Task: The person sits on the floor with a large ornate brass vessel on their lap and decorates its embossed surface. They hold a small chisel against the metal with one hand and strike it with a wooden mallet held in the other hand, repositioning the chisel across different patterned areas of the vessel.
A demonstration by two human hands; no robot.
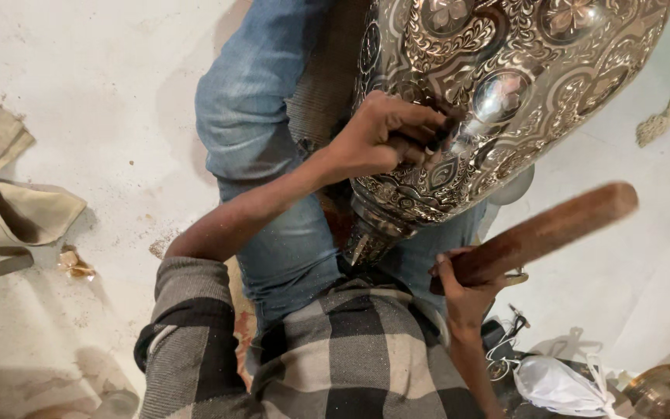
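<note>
Floor: pale, dusty concrete, fills most of the view.

Engraved metal vase: big, silvery, dense floral and medallion relief. Lies tilted across the person's lap, body toward upper right, narrow neck end pointing down toward the waist. Rests on the blue jeans.

Checked grey-and-black shirt at bottom centre, sleeve pushed up on the left arm.

Wooden stick: thick, reddish-brown, blurred, angled up to the right, clear of the vase, just below its lower flank.

Folded beige cloth at left edge on the floor, well apart from the work.

Left hand: pressed against the vase's side near its lower shoulder. Fingers curled together around a small dark tool, tip touching the engraved surface. Tool itself mostly hidden.

Right hand: fingers wrapped tight round the near end of the stick.

White crumpled face mask bottom right beside some cables; a brass-coloured piece at the corner, too cropped to identify.

Small scrap of debris on the floor near the cloth.
</note>
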